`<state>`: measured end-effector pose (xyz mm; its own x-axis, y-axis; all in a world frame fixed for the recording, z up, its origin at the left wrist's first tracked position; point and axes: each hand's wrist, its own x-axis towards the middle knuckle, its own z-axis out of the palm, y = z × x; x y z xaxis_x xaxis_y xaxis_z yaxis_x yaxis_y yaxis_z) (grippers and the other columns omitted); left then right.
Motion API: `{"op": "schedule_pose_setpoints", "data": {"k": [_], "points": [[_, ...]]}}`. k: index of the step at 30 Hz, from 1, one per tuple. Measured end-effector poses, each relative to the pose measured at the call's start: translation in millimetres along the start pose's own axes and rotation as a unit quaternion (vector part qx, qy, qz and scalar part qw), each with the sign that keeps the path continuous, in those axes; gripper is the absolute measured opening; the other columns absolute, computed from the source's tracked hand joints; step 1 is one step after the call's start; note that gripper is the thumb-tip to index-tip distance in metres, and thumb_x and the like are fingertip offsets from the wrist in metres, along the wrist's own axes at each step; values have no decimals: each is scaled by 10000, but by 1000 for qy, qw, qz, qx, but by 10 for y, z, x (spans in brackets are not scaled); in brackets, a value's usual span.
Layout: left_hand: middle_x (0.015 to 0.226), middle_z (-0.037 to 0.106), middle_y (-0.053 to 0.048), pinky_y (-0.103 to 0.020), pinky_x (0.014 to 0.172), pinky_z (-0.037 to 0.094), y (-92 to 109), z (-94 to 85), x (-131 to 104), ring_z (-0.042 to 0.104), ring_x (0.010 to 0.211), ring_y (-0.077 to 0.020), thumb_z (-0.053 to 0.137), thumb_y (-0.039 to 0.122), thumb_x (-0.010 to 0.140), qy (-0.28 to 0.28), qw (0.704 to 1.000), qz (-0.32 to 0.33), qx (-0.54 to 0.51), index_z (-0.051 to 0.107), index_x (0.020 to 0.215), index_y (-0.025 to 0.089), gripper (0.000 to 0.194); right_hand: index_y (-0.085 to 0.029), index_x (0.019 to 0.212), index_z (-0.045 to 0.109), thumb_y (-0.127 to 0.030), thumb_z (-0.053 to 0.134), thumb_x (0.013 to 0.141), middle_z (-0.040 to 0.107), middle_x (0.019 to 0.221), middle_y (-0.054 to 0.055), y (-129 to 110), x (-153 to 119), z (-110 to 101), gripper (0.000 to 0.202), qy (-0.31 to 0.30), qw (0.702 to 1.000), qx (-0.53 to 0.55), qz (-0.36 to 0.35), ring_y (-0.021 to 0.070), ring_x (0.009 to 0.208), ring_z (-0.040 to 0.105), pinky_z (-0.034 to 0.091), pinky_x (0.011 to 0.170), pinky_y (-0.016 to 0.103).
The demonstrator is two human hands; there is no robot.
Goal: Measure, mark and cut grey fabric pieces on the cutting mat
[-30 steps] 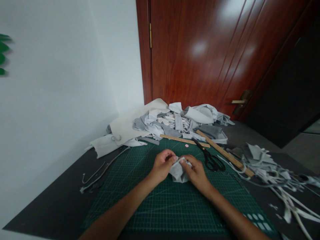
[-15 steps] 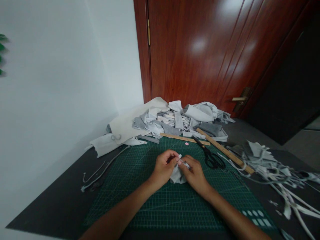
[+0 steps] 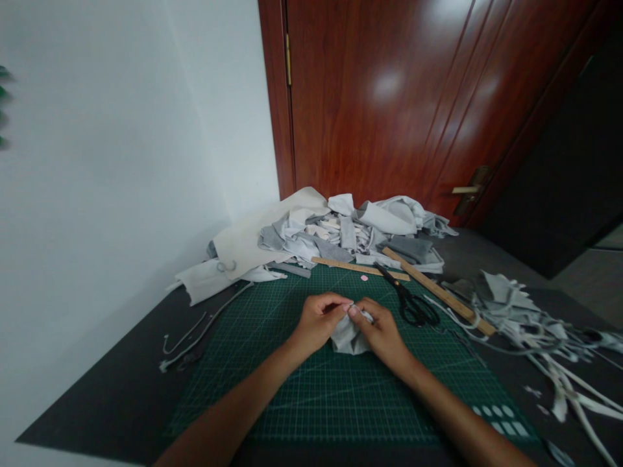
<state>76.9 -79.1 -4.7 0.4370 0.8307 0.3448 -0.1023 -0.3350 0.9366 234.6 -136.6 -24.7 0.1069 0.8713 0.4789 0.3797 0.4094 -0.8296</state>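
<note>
Between my two hands is a small piece of light grey fabric (image 3: 349,338), gathered at its top edge and hanging down towards the green cutting mat (image 3: 341,402). My left hand (image 3: 318,319) pinches the upper edge with thumb and forefinger. Close against it, my right hand (image 3: 380,325) grips the same fabric with the thumb on top. The fingertips of both hands nearly meet, and they hide part of the edge. Black-handled scissors (image 3: 417,310) lie on the mat just right of my right hand. A small pink chip (image 3: 364,278) lies beyond my hands.
Fabric scraps (image 3: 335,240) are heaped at the back, before the wooden door (image 3: 370,97). One wooden ruler (image 3: 350,265) lies crosswise and another ruler (image 3: 442,295) slants at right. Tangled fabric strips (image 3: 549,357) cover the right side. A thin cord (image 3: 209,327) lies at left.
My fingertips have shifted slightly along the fabric's edge. The white bit that stuck up between them is now mostly hidden, and a little more of the grey fabric shows.
</note>
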Motion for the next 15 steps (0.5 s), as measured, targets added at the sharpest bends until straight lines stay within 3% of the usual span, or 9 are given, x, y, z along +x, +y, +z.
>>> {"op": "schedule_pose_setpoints", "data": {"k": [9,15], "points": [[883,766,-94,-291,747,533,-15,-64,-2,703,824,-195,730,364,859,-41,996,74,7,810,876,166,214,-200,681,626,-669,642,853,540,610,-20,-18,25,4,501,-29,993,69,94,145,596,476,374,566,260],[906,743,-84,-291,767,532,-91,-57,10,696,839,-193,843,349,744,-67,996,64,-9,780,882,159,243,-202,664,657,-667,696,803,551,604,-16,24,54,-10,487,-41,989,87,115,147,593,464,377,554,257]]}}
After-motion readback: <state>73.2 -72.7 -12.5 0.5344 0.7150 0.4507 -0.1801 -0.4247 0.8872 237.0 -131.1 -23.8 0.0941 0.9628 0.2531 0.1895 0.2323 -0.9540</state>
